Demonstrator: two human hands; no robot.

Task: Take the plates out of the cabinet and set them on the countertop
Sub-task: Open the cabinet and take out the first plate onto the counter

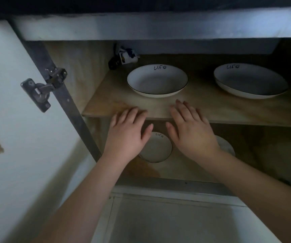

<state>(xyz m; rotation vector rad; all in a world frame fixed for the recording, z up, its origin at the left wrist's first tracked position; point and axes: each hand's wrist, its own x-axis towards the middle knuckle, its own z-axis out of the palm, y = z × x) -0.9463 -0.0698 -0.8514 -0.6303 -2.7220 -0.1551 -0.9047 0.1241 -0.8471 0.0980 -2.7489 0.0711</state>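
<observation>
Dim light fills an open cabinet (158, 28) with its white door (15, 120) swung left. On the wooden upper shelf (211, 109) sit two white plates marked "Life", one at centre (157, 81), one to the right (250, 81). Two smaller plates lie on the lower level, one (157, 149) between the hands, another (226, 144) mostly hidden. Left hand (129, 132) and right hand (192, 128) hover open, palms down, at the shelf's front edge, gripping nothing.
</observation>
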